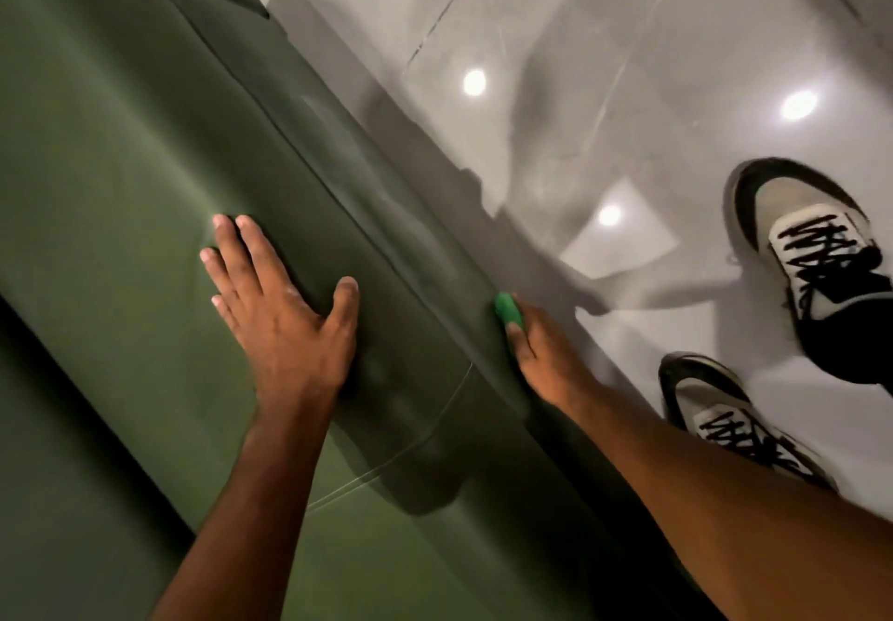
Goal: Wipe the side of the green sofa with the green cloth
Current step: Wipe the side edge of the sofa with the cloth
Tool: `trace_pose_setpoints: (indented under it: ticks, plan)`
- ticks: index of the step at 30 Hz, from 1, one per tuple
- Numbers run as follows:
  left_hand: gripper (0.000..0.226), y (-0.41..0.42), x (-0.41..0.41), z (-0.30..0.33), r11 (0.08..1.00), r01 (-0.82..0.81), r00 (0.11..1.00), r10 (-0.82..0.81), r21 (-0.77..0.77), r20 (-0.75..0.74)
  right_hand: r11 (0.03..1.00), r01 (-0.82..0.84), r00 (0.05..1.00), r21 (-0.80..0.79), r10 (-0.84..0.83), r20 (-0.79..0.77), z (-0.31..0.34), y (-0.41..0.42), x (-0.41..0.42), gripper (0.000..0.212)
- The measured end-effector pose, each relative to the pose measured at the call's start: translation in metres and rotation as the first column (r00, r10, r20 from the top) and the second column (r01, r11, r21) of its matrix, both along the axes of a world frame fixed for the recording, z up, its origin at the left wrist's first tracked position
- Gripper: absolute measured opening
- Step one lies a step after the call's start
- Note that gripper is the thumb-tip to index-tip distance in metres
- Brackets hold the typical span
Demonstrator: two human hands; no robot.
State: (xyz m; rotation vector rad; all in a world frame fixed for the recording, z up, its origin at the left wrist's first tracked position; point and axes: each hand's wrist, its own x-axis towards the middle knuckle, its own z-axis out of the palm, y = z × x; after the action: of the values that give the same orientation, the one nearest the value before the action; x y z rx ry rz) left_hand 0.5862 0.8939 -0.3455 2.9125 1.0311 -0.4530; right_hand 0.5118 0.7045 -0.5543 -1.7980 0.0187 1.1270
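Head view, looking steeply down. The green sofa (145, 146) fills the left half of the frame, its rounded arm running from upper left to lower centre. The left hand (285, 311) lies flat on top of the arm at centre left, fingers spread and extended, thumb splayed toward the outer edge, palm in contact with the upholstery; it holds nothing. The right hand (536, 354) is at centre frame, over the outer edge and against the sofa's side face, which is seen only at a grazing angle. The green cloth (507, 310) shows as a small bright patch at the tip of that hand, between the fingers and the sofa side; most of it is hidden. The fingers appear closed over it, but the exact grip cannot be made out. A pale thread (410, 446) trails across the arm at lower centre. Two laced shoes (812, 253) stand on the glossy grey floor tiles (604, 64) at right, with ceiling lights reflected in them.
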Motion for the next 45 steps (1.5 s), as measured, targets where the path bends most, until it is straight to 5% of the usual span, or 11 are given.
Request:
trace_pose_setpoints:
  ticks: [10,14,18,25,32,36,42,45]
  plan:
    - [0.094,0.005,0.003,-0.002,1.0,0.008,1.0,-0.008,0.01,0.018,0.967,-0.101,0.938,0.234,0.015,0.346,0.026,0.067,0.062,0.046]
    - [0.093,0.003,0.006,-0.005,0.999,-0.027,0.999,0.026,0.046,0.023,0.993,-0.045,0.991,0.107,0.03,0.132,-0.008,0.08,0.072,0.052]
    - [0.091,0.002,0.019,-0.004,0.995,-0.064,0.998,0.063,0.071,0.008,0.999,0.037,0.999,0.014,-0.038,0.034,0.027,0.05,0.037,0.053]
    - [0.097,0.012,0.033,-0.005,0.993,-0.041,0.997,0.048,0.107,-0.059,0.965,0.02,0.952,0.262,-0.098,0.291,0.038,0.092,0.078,0.044]
    - [0.085,0.046,0.06,-0.006,0.995,-0.016,0.999,0.019,0.102,-0.03,0.99,-0.012,0.998,0.142,0.004,0.06,-0.006,0.082,0.1,0.047]
    - [0.08,0.057,0.071,-0.006,0.994,0.006,1.0,-0.003,0.107,-0.027,0.981,0.05,0.995,0.187,-0.065,0.07,0.01,0.071,0.071,0.045]
    - [0.082,0.062,0.072,-0.006,0.995,0.02,1.0,-0.018,0.096,-0.022,0.92,-0.031,0.951,0.39,-0.093,0.295,0.021,0.133,0.131,0.043]
    - [0.082,0.066,0.074,-0.004,0.996,0.026,0.999,-0.024,0.082,-0.029,0.946,0.029,0.974,0.323,-0.1,0.205,-0.003,0.14,0.134,0.047]
